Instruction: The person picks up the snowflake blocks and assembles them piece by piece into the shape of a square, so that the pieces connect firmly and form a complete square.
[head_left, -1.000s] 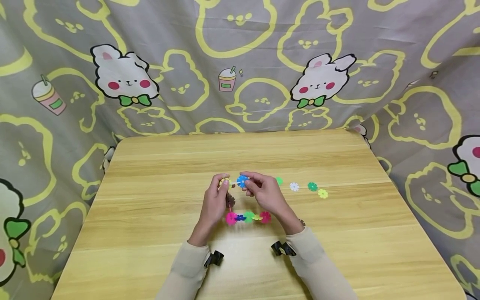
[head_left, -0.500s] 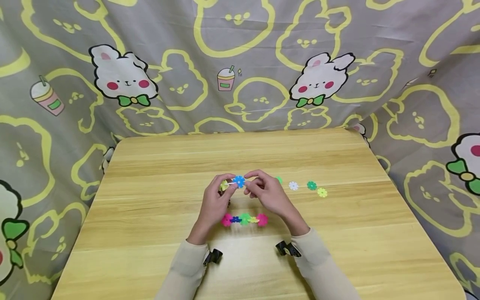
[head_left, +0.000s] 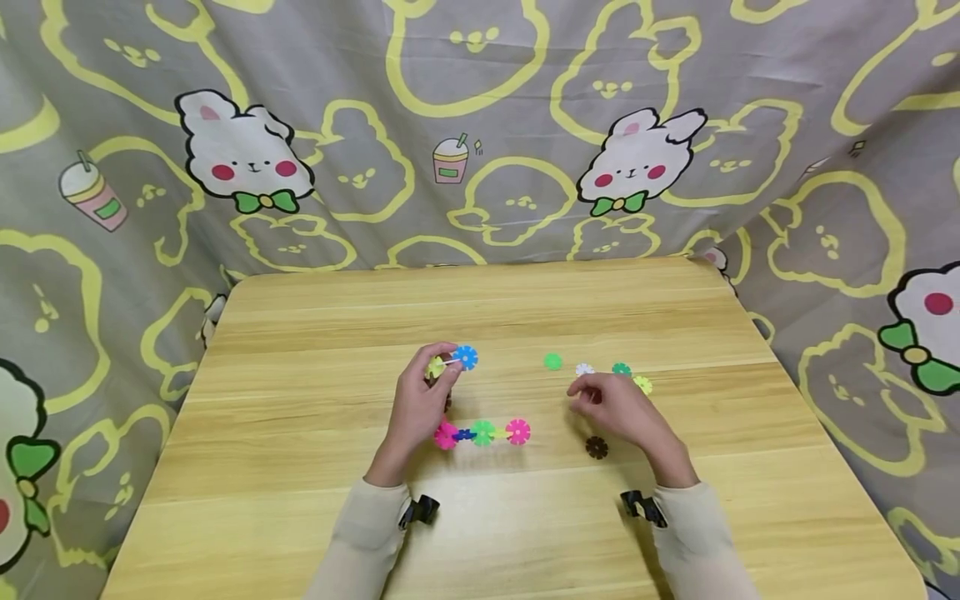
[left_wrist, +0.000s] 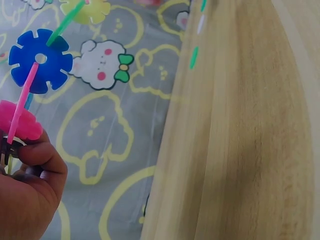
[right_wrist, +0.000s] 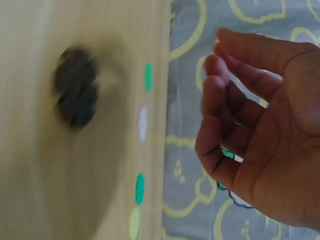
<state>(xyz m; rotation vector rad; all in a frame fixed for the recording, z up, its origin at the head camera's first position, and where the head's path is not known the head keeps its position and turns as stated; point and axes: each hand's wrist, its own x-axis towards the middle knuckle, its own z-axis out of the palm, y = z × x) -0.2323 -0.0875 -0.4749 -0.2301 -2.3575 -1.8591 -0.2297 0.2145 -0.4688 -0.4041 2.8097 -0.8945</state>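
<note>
My left hand (head_left: pixel 420 400) holds a chain of notched plastic snowflake discs, pinching it near its far end. A light-blue disc (head_left: pixel 465 358) tops that end, beside a thin white disc seen edge-on and a yellow disc (head_left: pixel 435 367). Lower down, the chain bends into a row with a pink disc (head_left: pixel 446 435), a dark-blue disc (left_wrist: pixel 41 61), a green disc (head_left: pixel 483 433) and another pink disc (head_left: pixel 517 432). Fingers partly cover a brown disc in the chain. My right hand (head_left: pixel 618 408), loosely curled and holding nothing, hovers above the table near the loose discs.
On the wooden table (head_left: pixel 337 517) lie a light-green disc (head_left: pixel 552 361), a white disc (head_left: pixel 584 369), a darker green disc (head_left: pixel 621 368), a yellow disc (head_left: pixel 643 384) and a brown disc (head_left: pixel 597 447). A patterned curtain (head_left: pixel 517 92) hangs behind the table.
My right hand has let go of the light-blue disc and moved right, towards the loose discs. The left hand has shifted slightly left with the chain. The brown loose disc has come into full view.
</note>
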